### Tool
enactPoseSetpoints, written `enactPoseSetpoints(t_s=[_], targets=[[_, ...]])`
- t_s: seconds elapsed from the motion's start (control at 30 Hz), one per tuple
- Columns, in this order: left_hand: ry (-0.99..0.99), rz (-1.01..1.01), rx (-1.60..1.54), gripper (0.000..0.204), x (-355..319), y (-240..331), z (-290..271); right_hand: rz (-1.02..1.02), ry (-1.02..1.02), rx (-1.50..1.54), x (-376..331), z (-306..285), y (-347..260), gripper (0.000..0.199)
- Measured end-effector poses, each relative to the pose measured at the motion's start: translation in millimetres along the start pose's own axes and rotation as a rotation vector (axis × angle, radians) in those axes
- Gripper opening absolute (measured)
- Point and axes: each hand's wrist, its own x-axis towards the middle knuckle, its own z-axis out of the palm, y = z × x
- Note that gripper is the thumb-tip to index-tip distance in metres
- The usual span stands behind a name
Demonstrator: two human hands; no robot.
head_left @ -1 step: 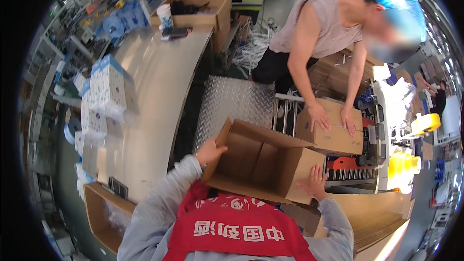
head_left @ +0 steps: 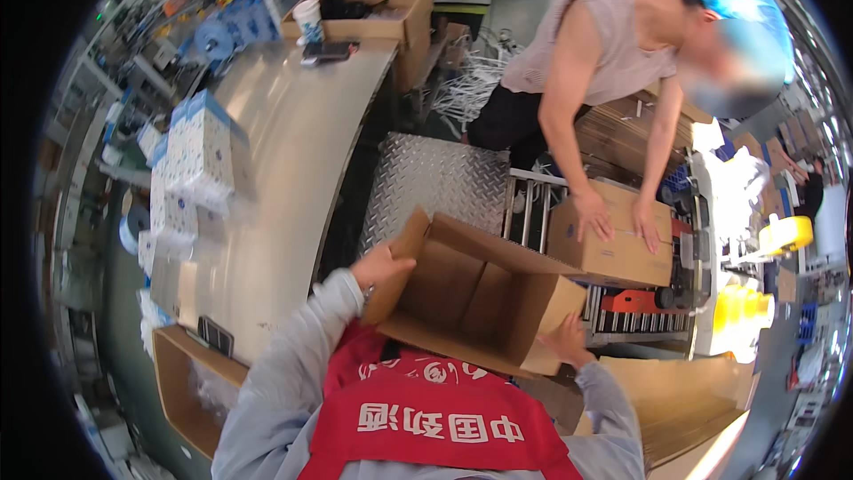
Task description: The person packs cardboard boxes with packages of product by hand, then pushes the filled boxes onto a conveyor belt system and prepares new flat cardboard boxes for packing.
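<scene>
I hold an open, empty brown cardboard box (head_left: pixel 480 293) tilted in front of my chest. My left hand (head_left: pixel 382 267) grips its left flap. Against its lower right corner rests my right hand (head_left: pixel 564 338), gripping the edge. Across from me a person in a sleeveless top and blue hair cover leans over a closed carton (head_left: pixel 613 244) on a roller conveyor (head_left: pixel 533 204), with both hands (head_left: pixel 613 218) pressed on its top.
A steel table (head_left: pixel 293 169) runs along my left with stacked white-and-blue boxes (head_left: pixel 200 151), a paper cup (head_left: pixel 308 18) and an open carton (head_left: pixel 364 0) at its far end. Diamond-plate flooring (head_left: pixel 435 182) lies ahead. An open carton (head_left: pixel 182 382) sits lower left, flat cardboard (head_left: pixel 675 400) lower right.
</scene>
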Motion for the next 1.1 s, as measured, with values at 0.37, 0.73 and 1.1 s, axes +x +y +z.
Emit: enactPoseSetpoints(t_s=[0.37,0.73,1.1], targets=[[0.007,-0.618,0.384,0.120,-1.0,-68.8,-13.3,0.166,0.332,0.556,40.2,70.5,-125.5,0.066],[1.404,-0.461,0.673,0.029,-163.5,-39.9,-446.2,0.018,-0.339,-0.203,83.9,-90.9,-311.4,0.047],[1.104,-0.035,1.187,0.014,-117.2,-58.9,-457.5,-1.247,0.005,0.260,170.6,13.1,-825.9,0.070]])
